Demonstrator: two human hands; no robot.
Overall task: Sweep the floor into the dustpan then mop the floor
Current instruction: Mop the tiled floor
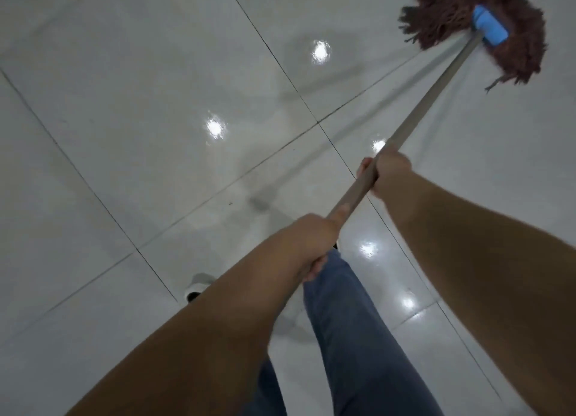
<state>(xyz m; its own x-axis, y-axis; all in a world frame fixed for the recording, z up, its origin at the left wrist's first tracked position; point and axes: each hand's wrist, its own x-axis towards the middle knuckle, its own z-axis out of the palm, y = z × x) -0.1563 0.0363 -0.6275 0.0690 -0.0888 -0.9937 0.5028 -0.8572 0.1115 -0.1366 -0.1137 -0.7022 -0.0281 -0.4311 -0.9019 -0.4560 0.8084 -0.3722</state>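
Mop handle (pixel 436 99) gripped in both hands. Fingers (pixel 363 166) of right hand (pixel 389 174) wrapped closed around the shaft, further down toward the head; left hand (pixel 307 244) closed around it nearer the body. Judged: split grip gives leverage for steering. Beyond the hands, the handle runs up and right to the blue clamp (pixel 489 26) and brown mop head (pixel 480 23), spread flat on the tiled floor (pixel 140 104). Glossy film on tiles left of the handle suggests mopping is underway. No dustpan in view.
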